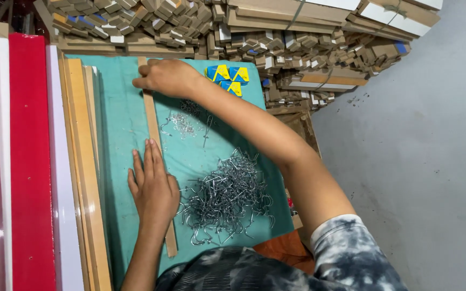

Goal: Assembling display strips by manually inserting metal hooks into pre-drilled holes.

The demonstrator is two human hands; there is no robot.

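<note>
A long thin wooden strip (151, 116) lies lengthwise on a teal cloth (122, 116) covering the work surface. My left hand (152, 186) rests flat on the strip's near part, fingers stretched out and pressing it down. My right hand (167, 77) reaches across to the strip's far end, fingers closed around it. A heap of bent metal wire hooks (226, 196) lies just right of my left hand. A smaller scatter of metal hooks (182, 124) lies below my right forearm.
Wooden boards (84, 161) and red and white panels (28, 161) stand along the left edge. Stacks of cardboard-coloured strips (276, 32) pile up at the back. Blue and yellow corner pieces (227, 75) sit on the cloth's far right. Grey floor (422, 161) is to the right.
</note>
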